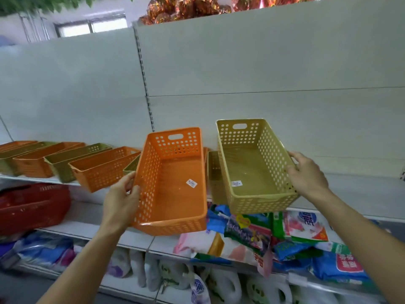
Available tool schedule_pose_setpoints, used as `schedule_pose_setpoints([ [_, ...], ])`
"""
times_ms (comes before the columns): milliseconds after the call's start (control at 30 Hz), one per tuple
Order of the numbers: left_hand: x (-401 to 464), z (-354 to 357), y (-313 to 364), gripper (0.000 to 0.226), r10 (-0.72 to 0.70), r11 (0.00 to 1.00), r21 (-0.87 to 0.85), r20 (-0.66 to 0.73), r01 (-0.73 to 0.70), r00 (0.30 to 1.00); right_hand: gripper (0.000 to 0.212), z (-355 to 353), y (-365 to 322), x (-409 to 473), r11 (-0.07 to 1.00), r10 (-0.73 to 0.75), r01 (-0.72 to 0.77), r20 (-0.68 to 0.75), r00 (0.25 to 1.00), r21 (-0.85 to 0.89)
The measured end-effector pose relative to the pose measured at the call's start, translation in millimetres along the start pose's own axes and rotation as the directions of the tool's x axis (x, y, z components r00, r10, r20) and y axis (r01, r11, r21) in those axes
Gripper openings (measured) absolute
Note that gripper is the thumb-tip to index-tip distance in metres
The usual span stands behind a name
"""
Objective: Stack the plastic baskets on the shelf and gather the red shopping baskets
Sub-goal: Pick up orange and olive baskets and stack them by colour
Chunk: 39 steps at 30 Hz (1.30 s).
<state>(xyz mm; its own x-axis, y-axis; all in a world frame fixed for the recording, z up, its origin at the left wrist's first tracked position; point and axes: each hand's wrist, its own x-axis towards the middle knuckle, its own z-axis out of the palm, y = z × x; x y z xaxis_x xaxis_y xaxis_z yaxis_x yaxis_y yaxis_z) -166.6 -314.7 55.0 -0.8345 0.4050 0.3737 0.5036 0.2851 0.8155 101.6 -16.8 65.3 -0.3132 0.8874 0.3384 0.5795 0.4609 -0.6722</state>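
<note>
My left hand [121,199] grips the left wall of an orange perforated plastic basket [175,194], held in the air and tilted toward me. My right hand [305,172] grips the right wall of a yellow-green perforated basket [252,172], also lifted and tilted. Each has a price sticker inside. Behind them on the shelf [361,185] stands another yellow-green basket [213,174], partly hidden. A row of several orange and green baskets [65,161] runs along the shelf to the left. Red shopping baskets [32,207] sit on the lower shelf at the left.
Bags of detergent [285,238] lie piled on the lower shelf under the held baskets. White bottles [175,275] line the bottom shelf. The white back panel [263,73] rises behind; shiny red decorations [186,7] sit on top.
</note>
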Motion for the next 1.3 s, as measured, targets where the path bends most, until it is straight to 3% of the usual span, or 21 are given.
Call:
schedule_pose_setpoints([
  [433,146.8,7.3,-19.7,0.041,0.036,0.999,-0.019,-0.103,-0.038,0.994,0.048,103.1,-48.3,106.8,0.996,0.076,-0.081,-0.129,0.989,-0.037],
  [567,180.1,21.7,-25.8,0.04,0.031,0.995,-0.088,-0.068,-0.037,0.997,0.054,126.0,-45.0,124.2,0.984,0.105,-0.111,-0.05,0.993,-0.136],
  [733,208.7,41.8,-27.3,0.041,0.046,0.993,-0.112,-0.018,-0.048,0.999,0.048,143.7,-35.2,122.4,0.95,0.204,-0.164,0.13,0.97,-0.267],
  [800,218.5,50.6,-26.5,0.042,0.04,0.99,-0.133,0.007,-0.039,0.999,0.047,146.3,-44.2,118.2,0.954,0.122,-0.086,0.11,0.986,-0.288],
  [900,235.0,65.9,-28.5,0.041,0.029,0.988,-0.156,0.054,-0.021,0.998,0.053,152.9,-84.8,91.1,0.971,-0.238,0.236,-0.056,0.97,-0.048],
  [967,245.7,78.7,-31.5,0.041,0.053,0.986,-0.159,0.066,-0.042,0.996,0.061,159.5,-123.2,65.6,0.867,-0.496,0.499,-0.084,0.864,0.014],
  [1067,256.0,94.7,-33.6,0.036,0.09,0.988,-0.134,0.093,-0.077,0.992,0.06,185.5,-154.8,52.8,0.617,-0.755,0.736,0.057,0.654,-0.279],
  [1133,260.0,103.5,-35.8,0.035,0.08,0.991,-0.113,0.111,-0.067,0.991,0.042,204.9,-163.9,56.0,0.554,-0.756,0.737,0.135,0.64,-0.388],
  [1200,263.5,111.4,-41.8,0.035,0.08,0.994,-0.091,0.138,-0.067,0.987,0.025,220.2,-165.7,58.0,0.594,-0.703,0.701,0.169,0.691,-0.395],
  [1300,270.2,120.1,-56.0,0.031,0.075,0.993,-0.109,0.252,-0.049,0.965,0.016,235.1,-159.5,57.0,0.653,-0.625,0.641,0.19,0.757,-0.403],
])
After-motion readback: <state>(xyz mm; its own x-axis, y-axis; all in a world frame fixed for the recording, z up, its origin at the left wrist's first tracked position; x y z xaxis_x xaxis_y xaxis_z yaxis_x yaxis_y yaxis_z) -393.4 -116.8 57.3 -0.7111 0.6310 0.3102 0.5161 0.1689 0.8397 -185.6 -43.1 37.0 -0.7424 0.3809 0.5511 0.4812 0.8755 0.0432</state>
